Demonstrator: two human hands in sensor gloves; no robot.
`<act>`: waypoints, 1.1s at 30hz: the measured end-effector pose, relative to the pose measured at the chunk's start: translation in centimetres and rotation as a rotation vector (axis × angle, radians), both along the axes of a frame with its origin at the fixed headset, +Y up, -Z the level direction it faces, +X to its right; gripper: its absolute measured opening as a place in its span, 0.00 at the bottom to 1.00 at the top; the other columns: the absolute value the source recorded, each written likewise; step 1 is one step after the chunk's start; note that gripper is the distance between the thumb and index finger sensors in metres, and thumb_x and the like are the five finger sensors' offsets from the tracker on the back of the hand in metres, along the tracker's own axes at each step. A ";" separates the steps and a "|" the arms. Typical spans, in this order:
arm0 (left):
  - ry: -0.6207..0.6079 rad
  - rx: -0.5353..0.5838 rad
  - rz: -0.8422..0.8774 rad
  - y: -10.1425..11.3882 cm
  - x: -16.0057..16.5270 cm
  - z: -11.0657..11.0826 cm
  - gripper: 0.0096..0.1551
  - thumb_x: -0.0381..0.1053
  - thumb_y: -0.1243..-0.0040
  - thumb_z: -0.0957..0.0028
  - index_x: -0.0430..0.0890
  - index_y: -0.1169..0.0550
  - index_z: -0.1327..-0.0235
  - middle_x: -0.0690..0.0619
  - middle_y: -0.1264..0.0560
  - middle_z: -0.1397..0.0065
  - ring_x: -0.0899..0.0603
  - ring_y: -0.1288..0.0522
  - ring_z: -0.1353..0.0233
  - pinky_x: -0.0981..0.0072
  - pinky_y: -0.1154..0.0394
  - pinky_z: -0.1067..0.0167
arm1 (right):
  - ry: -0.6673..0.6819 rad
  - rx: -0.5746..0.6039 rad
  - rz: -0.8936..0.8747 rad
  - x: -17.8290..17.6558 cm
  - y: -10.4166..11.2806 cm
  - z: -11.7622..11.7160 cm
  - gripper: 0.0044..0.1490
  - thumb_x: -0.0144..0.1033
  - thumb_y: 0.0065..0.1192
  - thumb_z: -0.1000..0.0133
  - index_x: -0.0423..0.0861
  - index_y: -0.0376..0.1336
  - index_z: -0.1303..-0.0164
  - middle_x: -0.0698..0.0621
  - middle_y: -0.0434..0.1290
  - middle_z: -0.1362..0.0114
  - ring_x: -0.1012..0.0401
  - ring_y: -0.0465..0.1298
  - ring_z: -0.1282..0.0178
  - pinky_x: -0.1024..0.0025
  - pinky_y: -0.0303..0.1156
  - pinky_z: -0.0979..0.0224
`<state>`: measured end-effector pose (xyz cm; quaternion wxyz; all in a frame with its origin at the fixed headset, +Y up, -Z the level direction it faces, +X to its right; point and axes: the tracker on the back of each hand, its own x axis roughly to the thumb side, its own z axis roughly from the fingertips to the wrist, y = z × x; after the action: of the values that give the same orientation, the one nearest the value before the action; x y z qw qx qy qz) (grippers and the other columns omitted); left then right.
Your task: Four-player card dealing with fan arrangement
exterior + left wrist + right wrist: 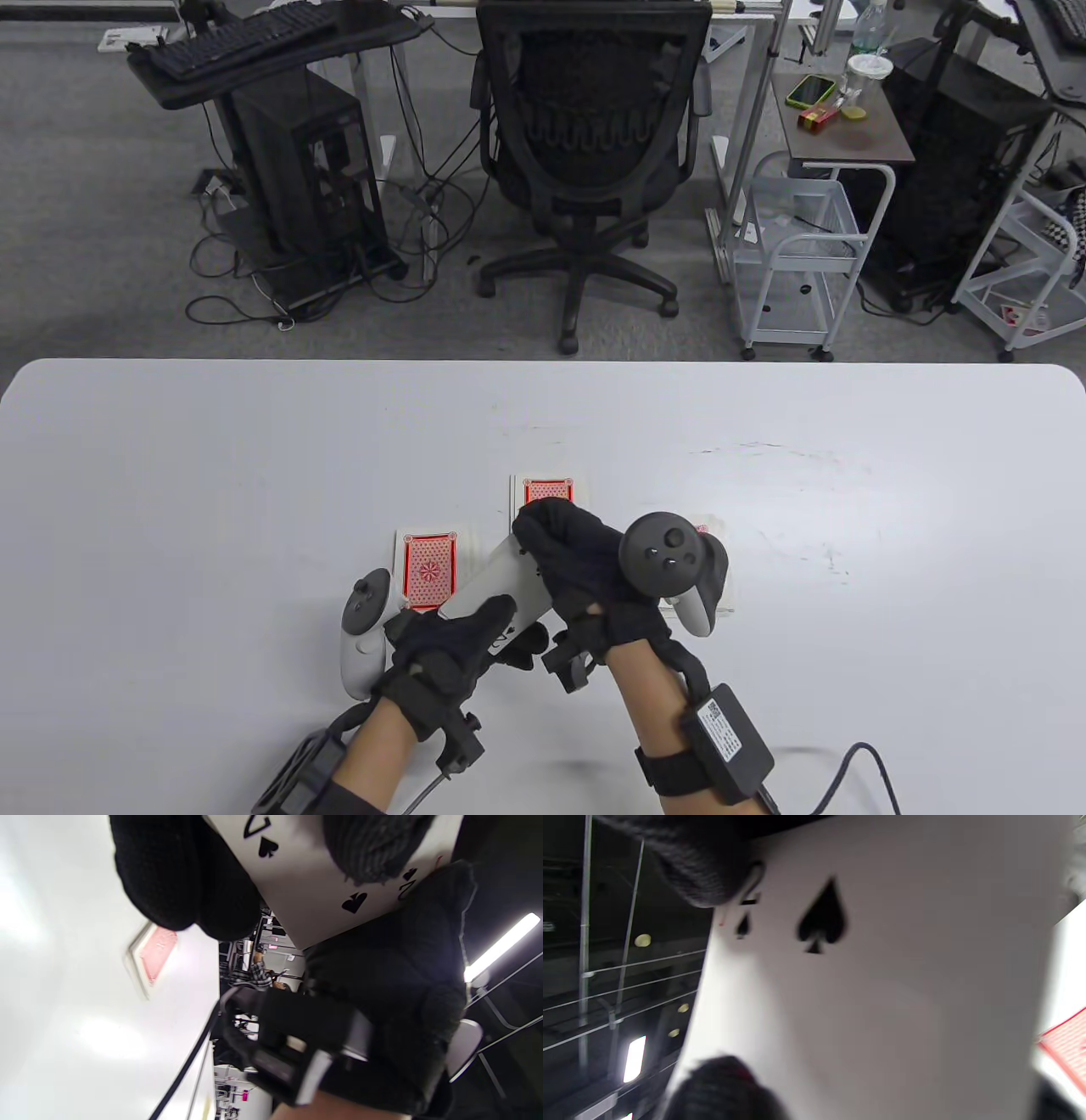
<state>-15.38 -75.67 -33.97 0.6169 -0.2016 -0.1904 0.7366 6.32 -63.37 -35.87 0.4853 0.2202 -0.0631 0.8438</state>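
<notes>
Three red-backed face-down card piles lie on the white table [212, 509]: a left pile [430, 570], a middle pile [550, 490], and a right pile [719, 594] mostly hidden under my right hand's tracker. Between my hands I hold a two of spades [314, 887], tilted with its white face [490, 586] towards me. My left hand [475, 628] grips its near end. My right hand [551, 531] pinches its far end, just above the middle pile. The spade face [882, 984] fills the right wrist view. I cannot tell if more cards sit behind it.
Beyond the table's far edge stand a black office chair [590, 127], a computer tower [305, 161] with loose cables, and a white trolley [797, 246]. A face-down pile [152, 955] shows blurred in the left wrist view, and a red card back [1067, 1046] at the right wrist view's edge.
</notes>
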 end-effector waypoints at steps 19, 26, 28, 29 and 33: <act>0.021 -0.019 0.074 -0.3 -0.9 -0.1 0.29 0.54 0.40 0.42 0.59 0.32 0.27 0.55 0.27 0.23 0.39 0.25 0.25 0.48 0.25 0.34 | 0.039 -0.033 -0.101 1.2 -2.1 -0.8 0.29 0.42 0.62 0.39 0.42 0.65 0.31 0.42 0.73 0.34 0.43 0.79 0.37 0.35 0.65 0.34; 0.010 -0.012 0.065 -0.3 -0.8 -0.1 0.28 0.54 0.40 0.42 0.61 0.32 0.28 0.60 0.27 0.24 0.40 0.25 0.25 0.47 0.26 0.33 | 0.067 0.020 -0.072 1.1 -1.5 -0.7 0.25 0.35 0.65 0.42 0.44 0.67 0.35 0.46 0.76 0.37 0.46 0.81 0.38 0.34 0.65 0.34; 0.010 -0.007 0.085 -0.2 -0.8 -0.1 0.28 0.54 0.40 0.42 0.62 0.32 0.27 0.61 0.27 0.24 0.41 0.26 0.25 0.47 0.26 0.32 | 0.034 -0.037 -0.107 1.4 -1.9 -0.9 0.32 0.45 0.63 0.39 0.42 0.63 0.28 0.42 0.71 0.31 0.42 0.77 0.34 0.33 0.64 0.34; 0.026 -0.011 0.118 -0.1 -0.8 0.0 0.28 0.55 0.40 0.42 0.63 0.33 0.27 0.61 0.28 0.23 0.41 0.26 0.24 0.47 0.27 0.32 | 0.016 -0.102 -0.099 1.6 -2.3 -1.0 0.39 0.52 0.62 0.39 0.41 0.59 0.24 0.40 0.68 0.28 0.40 0.75 0.32 0.33 0.63 0.33; 0.057 -0.011 0.161 0.1 -0.9 0.1 0.28 0.54 0.40 0.42 0.64 0.33 0.27 0.62 0.29 0.23 0.42 0.28 0.23 0.48 0.28 0.31 | -0.071 -0.144 -0.004 1.7 -2.9 -1.1 0.31 0.54 0.64 0.41 0.44 0.65 0.36 0.46 0.74 0.38 0.47 0.81 0.44 0.38 0.67 0.35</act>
<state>-16.31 -75.60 -33.88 0.5598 -0.1682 -0.1844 0.7902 7.99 -66.31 -36.98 0.4992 0.1545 -0.0198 0.8524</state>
